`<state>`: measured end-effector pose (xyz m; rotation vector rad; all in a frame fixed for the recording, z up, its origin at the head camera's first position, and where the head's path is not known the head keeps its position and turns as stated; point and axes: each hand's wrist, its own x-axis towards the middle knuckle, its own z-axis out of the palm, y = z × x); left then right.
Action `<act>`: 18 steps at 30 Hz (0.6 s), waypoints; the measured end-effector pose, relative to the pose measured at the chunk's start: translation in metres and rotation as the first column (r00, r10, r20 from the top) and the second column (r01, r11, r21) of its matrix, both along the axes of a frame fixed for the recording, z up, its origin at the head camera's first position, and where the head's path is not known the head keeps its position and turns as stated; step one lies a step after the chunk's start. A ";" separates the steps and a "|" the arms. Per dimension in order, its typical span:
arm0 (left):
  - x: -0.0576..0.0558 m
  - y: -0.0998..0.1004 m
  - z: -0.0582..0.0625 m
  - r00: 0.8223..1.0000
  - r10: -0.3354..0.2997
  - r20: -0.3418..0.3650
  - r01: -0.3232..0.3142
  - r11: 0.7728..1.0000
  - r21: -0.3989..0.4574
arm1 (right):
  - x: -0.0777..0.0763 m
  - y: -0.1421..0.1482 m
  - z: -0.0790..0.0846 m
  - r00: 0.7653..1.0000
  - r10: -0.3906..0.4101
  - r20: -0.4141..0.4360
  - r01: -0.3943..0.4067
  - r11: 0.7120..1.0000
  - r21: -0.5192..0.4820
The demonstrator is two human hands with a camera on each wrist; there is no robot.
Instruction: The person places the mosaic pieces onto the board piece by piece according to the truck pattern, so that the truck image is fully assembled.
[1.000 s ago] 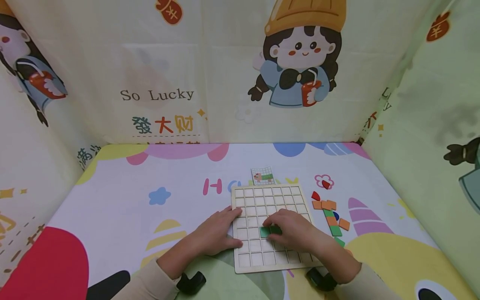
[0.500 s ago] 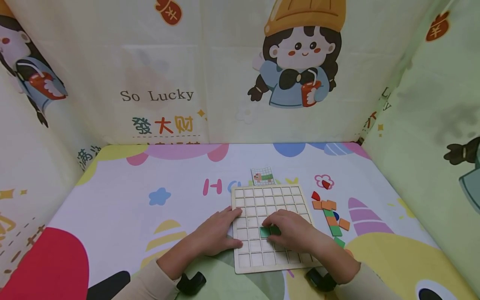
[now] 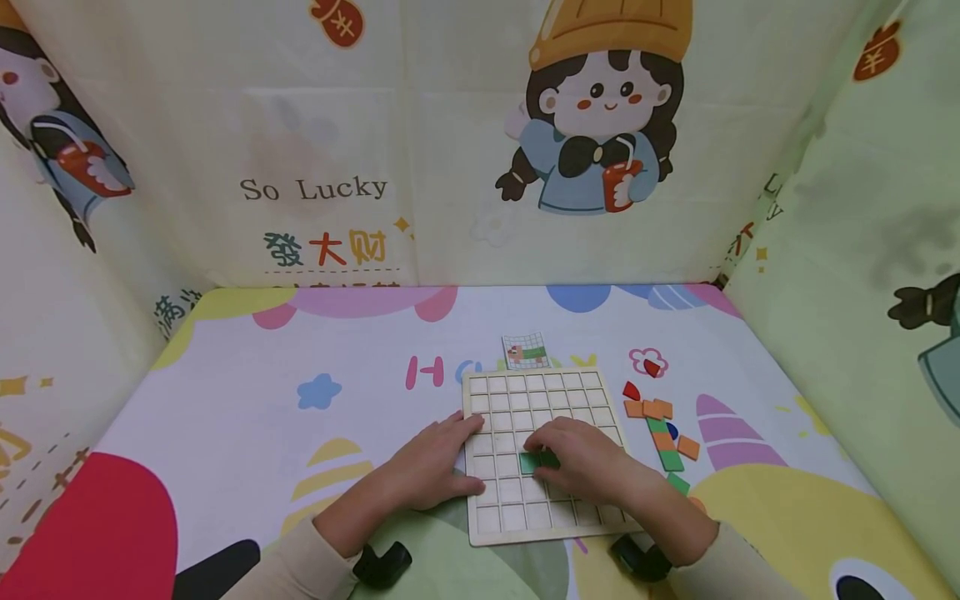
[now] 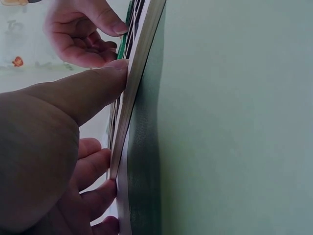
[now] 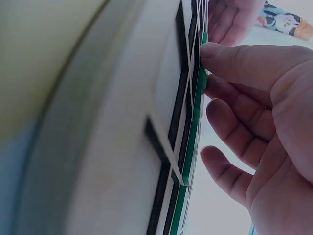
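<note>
A pale wooden grid board [image 3: 512,518] lies on the table, with green square tiles [image 3: 529,463] in one of its middle rows. My left hand [image 3: 435,467] rests at the board's left edge, its thumb and fingers spread along the rim; in the left wrist view the thumb [image 4: 105,85] touches that rim. Over the middle of the board, my right hand [image 3: 585,467] pinches a green tile [image 5: 201,71] between thumb and index finger. The other right fingers curl loosely. That hand covers part of the row, so its far end is hidden in the head view.
Right of the board lie loose orange tiles [image 3: 634,409], green tiles [image 3: 671,462], red pieces [image 3: 632,391] and a partly covered blue piece [image 3: 672,432]. A small picture card [image 3: 527,352] with a gridded figure sits behind the board. Printed cloth walls surround the table.
</note>
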<state>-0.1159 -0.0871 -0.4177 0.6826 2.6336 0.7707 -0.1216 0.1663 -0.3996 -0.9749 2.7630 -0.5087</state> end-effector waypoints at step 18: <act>0.001 -0.001 0.000 1.000 -0.004 -0.011 0.004 1.000 0.011 | 0.001 -0.002 0.000 0.999 -0.037 0.020 0.037 0.999 -0.008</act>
